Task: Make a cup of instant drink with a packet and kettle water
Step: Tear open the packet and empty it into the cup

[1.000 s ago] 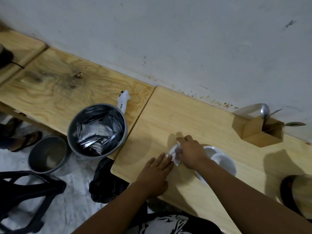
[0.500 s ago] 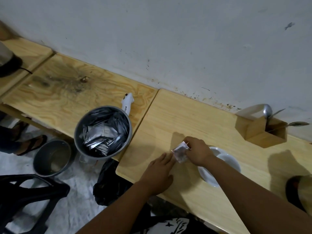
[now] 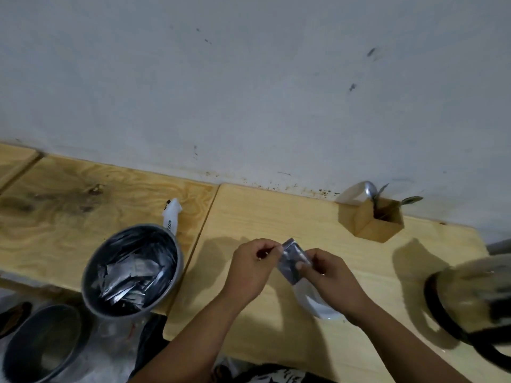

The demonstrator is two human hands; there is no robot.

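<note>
Your left hand point(image 3: 250, 268) pinches the top left corner of the packet point(image 3: 292, 260) with finger and thumb. Your right hand point(image 3: 330, 275) grips the packet's right side the same way. You hold the small silver packet up in the air between both hands, above the table point(image 3: 279, 217). Right under your right hand sits the white cup point(image 3: 318, 304), mostly hidden by your wrist.

To your left, a grey pot point(image 3: 132, 270) full of silver packets stands on the next table's front edge. A white wrapper point(image 3: 171, 215) lies just behind it. On the floor below is a bucket point(image 3: 41, 344).

By the wall on your right stands a wooden box point(image 3: 372, 222) with spoons point(image 3: 372, 189) in it. The kettle point(image 3: 470, 297) is at the far right edge, blurry.
</note>
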